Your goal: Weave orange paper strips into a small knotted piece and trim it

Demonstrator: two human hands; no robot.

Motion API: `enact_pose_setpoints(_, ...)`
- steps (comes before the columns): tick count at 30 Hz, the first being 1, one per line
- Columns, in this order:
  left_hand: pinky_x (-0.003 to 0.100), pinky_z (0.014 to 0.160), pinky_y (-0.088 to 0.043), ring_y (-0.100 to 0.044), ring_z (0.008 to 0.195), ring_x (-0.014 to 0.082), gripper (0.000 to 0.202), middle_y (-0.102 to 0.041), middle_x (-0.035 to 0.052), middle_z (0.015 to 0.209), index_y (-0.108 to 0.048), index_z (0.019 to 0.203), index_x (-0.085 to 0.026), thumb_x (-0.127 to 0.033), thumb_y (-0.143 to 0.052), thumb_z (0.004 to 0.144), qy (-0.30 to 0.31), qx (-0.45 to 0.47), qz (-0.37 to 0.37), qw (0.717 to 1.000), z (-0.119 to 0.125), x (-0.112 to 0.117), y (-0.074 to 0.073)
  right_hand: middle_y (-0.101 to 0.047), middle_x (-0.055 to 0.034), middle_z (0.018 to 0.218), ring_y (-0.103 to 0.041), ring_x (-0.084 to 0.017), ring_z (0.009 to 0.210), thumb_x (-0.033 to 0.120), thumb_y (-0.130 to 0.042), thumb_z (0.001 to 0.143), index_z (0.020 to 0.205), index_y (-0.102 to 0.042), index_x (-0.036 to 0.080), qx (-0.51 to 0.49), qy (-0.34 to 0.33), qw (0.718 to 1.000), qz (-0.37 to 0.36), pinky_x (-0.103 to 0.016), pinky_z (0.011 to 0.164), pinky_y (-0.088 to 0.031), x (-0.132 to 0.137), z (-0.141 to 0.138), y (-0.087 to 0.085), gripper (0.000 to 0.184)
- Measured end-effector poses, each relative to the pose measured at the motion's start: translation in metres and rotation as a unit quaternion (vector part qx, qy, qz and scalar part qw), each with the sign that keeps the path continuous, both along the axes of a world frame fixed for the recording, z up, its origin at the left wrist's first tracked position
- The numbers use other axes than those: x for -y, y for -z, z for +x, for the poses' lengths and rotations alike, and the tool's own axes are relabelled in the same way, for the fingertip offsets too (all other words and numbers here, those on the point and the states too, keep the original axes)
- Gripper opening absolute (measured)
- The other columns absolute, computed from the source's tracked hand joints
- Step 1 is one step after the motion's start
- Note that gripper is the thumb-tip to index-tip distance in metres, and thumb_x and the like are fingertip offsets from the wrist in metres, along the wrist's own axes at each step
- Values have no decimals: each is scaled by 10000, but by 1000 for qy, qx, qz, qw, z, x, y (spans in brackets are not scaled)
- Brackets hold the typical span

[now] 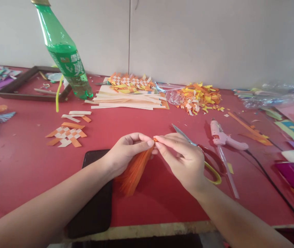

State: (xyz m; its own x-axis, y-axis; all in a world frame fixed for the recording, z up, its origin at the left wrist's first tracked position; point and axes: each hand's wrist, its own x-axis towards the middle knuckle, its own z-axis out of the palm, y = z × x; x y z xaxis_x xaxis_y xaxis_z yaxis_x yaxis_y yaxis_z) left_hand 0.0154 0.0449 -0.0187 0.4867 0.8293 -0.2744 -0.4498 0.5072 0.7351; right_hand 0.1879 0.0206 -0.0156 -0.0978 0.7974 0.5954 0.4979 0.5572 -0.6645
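Observation:
My left hand [126, 151] is closed around an orange paper fringe [134, 172] that fans out downward below the fingers. Pinching the top end of the same fringe, my right hand [183, 158] meets the left at the fingertips. Both hands hover over the red table [28, 172], just above a black phone [95, 206]. Red-and-yellow-handled scissors [209, 160] lie right behind my right hand.
A pink glue gun [224, 137] with black cord lies to the right. A green bottle [64, 55] stands at back left beside a wooden frame [20, 86]. Woven orange-white paper [66, 134], paper strips [128, 100] and scraps [198, 96] lie behind.

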Motion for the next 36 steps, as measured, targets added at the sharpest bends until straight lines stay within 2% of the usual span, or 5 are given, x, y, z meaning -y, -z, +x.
enact_pose_setpoints(7,284,782,-541,-708,716,146,187,-751,53,756,-674,790,-125,-261,-800,766,10,-11,24,1000,-1,0,2,-746,-38,964,-701,-188,857,163,-686,860,942,-742,267,-51,11,995,-80,-347,742,-614,1,0,1,143)
enact_pose_setpoints(21,292,803,-539,-707,715,145,169,-742,34,730,-670,752,-133,-234,-806,753,3,5,23,1000,-1,1,0,-747,-47,945,-707,-206,828,134,-709,822,897,-753,270,-23,8,1000,-15,-368,742,-625,3,0,-3,162)
enact_pose_setpoints(28,241,681,-536,-695,642,131,185,-740,55,709,-636,771,-124,-237,-783,780,43,3,28,999,-2,1,-1,-725,-39,994,-709,-177,881,170,-714,826,947,-743,257,-122,-79,978,-151,-302,736,-634,-3,6,-5,152)
enact_pose_setpoints(32,265,630,-564,-692,646,144,239,-688,16,722,-579,859,-149,-336,-725,835,80,-21,27,996,-2,4,-2,-700,-55,1006,-698,-178,890,197,-684,858,955,-735,233,-88,-116,970,-193,-292,735,-623,-7,10,-7,116)
enact_pose_setpoints(36,250,499,-522,-613,540,107,296,-662,22,834,-486,928,-180,-463,-571,919,114,-88,88,986,1,9,-2,-701,-36,943,-689,-155,822,226,-664,878,893,-716,224,-62,-113,969,-213,-275,732,-594,-11,16,-8,54)
